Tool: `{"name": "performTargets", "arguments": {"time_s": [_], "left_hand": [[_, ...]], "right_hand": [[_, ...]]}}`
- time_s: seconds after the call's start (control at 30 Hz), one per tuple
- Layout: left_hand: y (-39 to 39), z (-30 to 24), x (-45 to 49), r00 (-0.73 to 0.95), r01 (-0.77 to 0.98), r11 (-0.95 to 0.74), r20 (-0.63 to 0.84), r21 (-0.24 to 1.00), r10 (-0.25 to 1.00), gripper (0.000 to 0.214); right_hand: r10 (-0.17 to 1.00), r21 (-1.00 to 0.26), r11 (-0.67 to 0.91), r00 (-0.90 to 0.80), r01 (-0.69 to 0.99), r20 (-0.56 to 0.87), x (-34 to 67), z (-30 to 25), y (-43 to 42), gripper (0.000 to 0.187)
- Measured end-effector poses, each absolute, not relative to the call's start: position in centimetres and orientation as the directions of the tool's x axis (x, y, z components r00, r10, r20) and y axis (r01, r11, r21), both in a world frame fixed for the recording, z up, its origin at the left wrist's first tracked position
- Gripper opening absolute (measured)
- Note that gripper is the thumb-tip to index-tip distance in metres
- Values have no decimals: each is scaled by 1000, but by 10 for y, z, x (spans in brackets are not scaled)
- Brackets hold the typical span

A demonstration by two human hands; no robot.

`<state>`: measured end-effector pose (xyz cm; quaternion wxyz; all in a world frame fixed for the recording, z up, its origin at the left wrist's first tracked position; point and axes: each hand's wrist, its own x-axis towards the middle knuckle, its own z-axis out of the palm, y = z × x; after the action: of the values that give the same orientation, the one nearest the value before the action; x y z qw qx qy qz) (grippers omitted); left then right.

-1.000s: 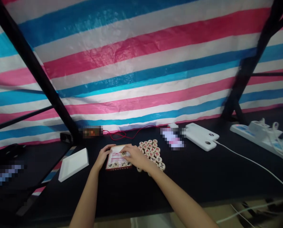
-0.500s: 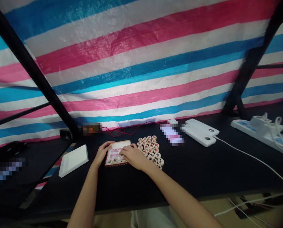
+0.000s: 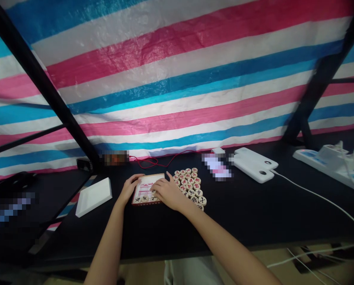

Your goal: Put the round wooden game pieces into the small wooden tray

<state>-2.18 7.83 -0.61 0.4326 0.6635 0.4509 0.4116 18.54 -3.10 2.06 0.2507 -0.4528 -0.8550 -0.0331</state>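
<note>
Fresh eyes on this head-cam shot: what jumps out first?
First, the striped sheet: its blue, white and pink bands fill the upper half, behind the black table. Next, the two hands at the shallow box on the table: the left hand at its left edge, the right hand over its right side. Then the round pieces with red or black characters, packed together right of the box.

Striped sheeting behind a black table — dark slanting posts, pale floor below
</note>
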Motion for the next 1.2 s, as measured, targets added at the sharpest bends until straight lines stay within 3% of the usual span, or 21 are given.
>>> {"name": "performTargets", "arguments": {"time_s": [0.4, 0.77, 0.87, 1.0, 1.2], "left_hand": [[80, -8, -22, 257, 257, -219, 152, 941, 954, 36], [79, -7, -22, 258, 259, -230, 163, 938, 952, 36], [79, -7, -22, 258, 268, -215, 145, 939, 955, 38], [80, -9, -22, 263, 284, -225, 150, 932, 953, 38], [76, -9, -21, 231, 278, -247, 184, 928, 955, 34]], "right_hand": [[784, -187, 558, -440, 809, 439, 190, 28, -33, 23], [810, -383, 570, -416, 727, 415, 213, 49, -45, 16], [838, -418, 544, -449, 728, 309, 233, 57, -64, 10], [849, -294, 527, -504, 797, 156, 250, 56, -83, 16], [827, -12, 546, -537, 838, 164, 243, 54, -79, 17]]}}
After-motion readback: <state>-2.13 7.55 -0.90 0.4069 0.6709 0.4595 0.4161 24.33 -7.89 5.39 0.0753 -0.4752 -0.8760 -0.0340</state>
